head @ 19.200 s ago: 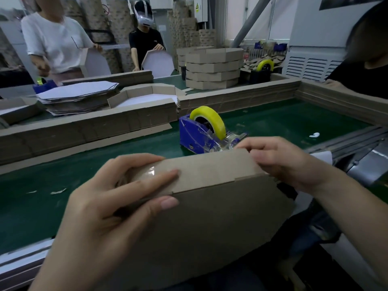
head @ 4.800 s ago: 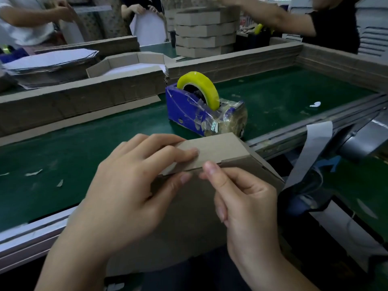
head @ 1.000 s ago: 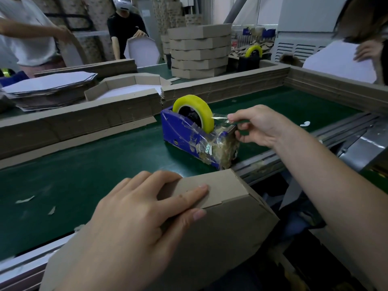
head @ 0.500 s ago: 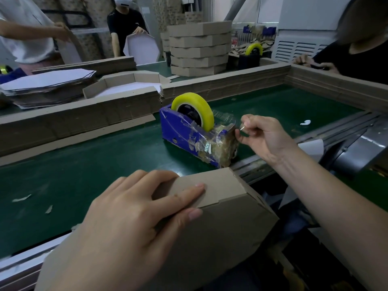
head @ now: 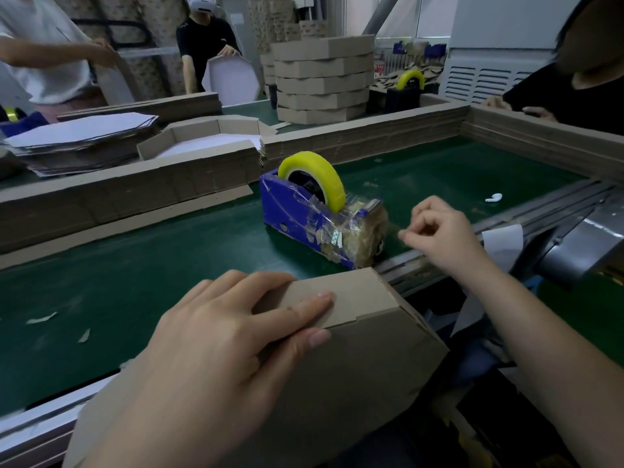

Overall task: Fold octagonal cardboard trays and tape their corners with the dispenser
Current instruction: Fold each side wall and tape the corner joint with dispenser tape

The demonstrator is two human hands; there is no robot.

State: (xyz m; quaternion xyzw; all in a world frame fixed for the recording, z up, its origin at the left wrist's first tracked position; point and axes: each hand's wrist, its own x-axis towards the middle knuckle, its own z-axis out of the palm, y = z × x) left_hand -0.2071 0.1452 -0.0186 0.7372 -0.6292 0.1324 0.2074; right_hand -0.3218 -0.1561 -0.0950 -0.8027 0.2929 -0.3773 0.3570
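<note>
Step in hand: taping a corner, the tape just drawn, not yet laid. The tray (head: 354,352) is already folded; it stands on edge at the near rim of the worktop (head: 135,265), base toward the person, its top corner just in front of the dispenser (head: 297,214).

Left hand (head: 216,336): open, fingers nearly straight and spread flat over the upper side wall, thumb laid on the base face just below the fold; it presses the wall down and steadies the tray, with no curl around anything.

Right hand (head: 439,231): closed, fingers curled in, thumb and forefinger pinched together near the cutter end of the dispenser but clear of it; the pinch is probably on a tape strip — the strip is transparent and I cannot make it out.

The yellow tape roll (head: 314,170) sits in the dispenser, whose front is matted with old scraps.

Next move, as I judge it: carry the pinch back to the open seam on the top corner, right of the left fingertips; lay the strip across both walls and rub it down — the left hand must keep the walls butted meanwhile, or the seam will gape under the tape; keep the strip from folding onto itself.
</note>
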